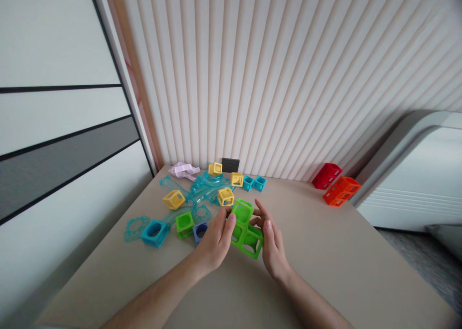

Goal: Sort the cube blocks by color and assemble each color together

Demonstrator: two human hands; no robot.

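Observation:
Between my two hands is a green L-shaped piece of joined open-frame toy blocks [247, 233], held up over the table. My left hand [215, 237] is closed on its left side, the thumb lying along the front. On the other side my right hand [272, 244] grips the right edge with its thumb, while the index finger sticks up apart from the piece. Just left of my left hand lie a blue-violet block [199, 231] and a single green block [185, 223]. A yellow block [225, 197] stands right behind the held piece.
Clear teal track pieces [207, 187] spread over the back left of the table [317, 271], among yellow and blue blocks [156, 232]. Lilac pieces [183, 170] lie by the wall. Red blocks [327, 176] and orange blocks [342, 191] stand at the back right. A black socket [230, 164] is on the wall.

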